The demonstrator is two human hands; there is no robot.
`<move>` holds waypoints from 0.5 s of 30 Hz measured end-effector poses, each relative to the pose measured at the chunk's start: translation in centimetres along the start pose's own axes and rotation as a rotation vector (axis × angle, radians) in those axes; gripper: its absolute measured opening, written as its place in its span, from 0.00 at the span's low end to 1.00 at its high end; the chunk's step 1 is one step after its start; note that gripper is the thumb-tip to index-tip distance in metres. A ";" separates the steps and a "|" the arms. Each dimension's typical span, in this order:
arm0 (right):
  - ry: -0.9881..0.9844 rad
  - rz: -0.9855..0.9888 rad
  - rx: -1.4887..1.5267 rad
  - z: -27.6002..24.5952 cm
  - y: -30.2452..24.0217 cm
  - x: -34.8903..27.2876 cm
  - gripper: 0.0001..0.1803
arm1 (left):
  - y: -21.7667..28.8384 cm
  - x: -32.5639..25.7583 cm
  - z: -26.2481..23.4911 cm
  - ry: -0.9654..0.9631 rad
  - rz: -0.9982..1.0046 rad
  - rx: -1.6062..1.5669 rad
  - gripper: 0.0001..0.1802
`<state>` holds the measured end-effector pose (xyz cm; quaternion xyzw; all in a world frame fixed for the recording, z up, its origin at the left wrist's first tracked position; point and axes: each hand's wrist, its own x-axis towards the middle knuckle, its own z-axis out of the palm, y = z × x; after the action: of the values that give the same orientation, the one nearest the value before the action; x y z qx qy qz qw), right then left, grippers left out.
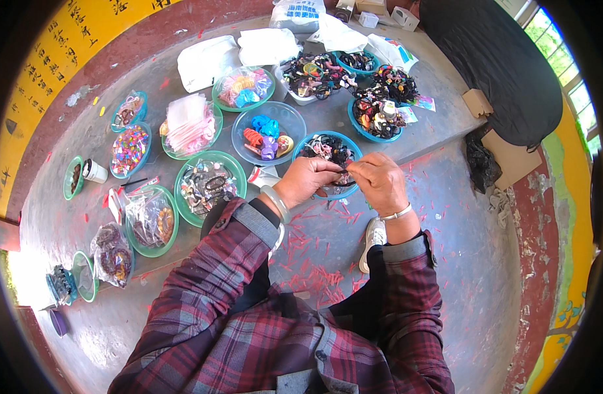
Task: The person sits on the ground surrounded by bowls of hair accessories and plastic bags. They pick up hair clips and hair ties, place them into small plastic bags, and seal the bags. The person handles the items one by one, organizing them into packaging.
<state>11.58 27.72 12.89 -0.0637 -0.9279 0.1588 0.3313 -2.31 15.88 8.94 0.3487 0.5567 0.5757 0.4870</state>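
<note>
My left hand [306, 179] and my right hand [381, 184] are raised close together in front of me, fingers pinched. Between them runs a thin black elastic hair band [344, 184], partly covered by my fingertips. Just beyond and below the hands stands a blue bowl [304, 142] of black hair bands with small pale and coloured pieces. Left of my left forearm, a green bowl [178, 190] holds many small charms and a dark beaded loop. Behind, a clear blue bowl [238, 134] has blue, red and purple coils in it.
More bowls of black hair ties [354, 118] stand at the back right. A bowl of colourful beads [129, 150] and bagged brown hair ties [114, 256] are on the left. Red scraps [314, 272] litter the floor by my shoe [375, 240]. A ledge edge runs behind.
</note>
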 end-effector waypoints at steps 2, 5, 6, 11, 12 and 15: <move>-0.004 -0.009 -0.009 0.2 -0.3 0.1 0.04 | -0.1 0.1 0.1 0.011 0.009 0.005 0.10; -0.011 0.004 -0.003 0.5 -0.3 0.1 0.05 | -0.3 0.1 0.1 0.017 0.020 0.018 0.09; -0.013 0.013 0.002 0.6 -0.2 0.0 0.05 | -0.3 0.1 0.0 0.017 0.023 0.025 0.09; 0.090 0.188 0.181 0.4 0.3 -0.1 0.10 | 0.0 0.0 -0.7 0.015 0.004 -0.079 0.11; 0.092 0.185 0.190 0.1 0.4 0.0 0.11 | 0.2 -0.1 -0.7 0.022 -0.012 -0.112 0.12; 0.070 0.157 0.173 0.0 0.4 -0.2 0.12 | 0.3 -0.2 -0.8 0.031 -0.030 -0.201 0.12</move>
<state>11.78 28.05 12.65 -0.1127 -0.8907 0.2613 0.3544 -3.07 15.53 9.19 0.2805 0.5089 0.6266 0.5194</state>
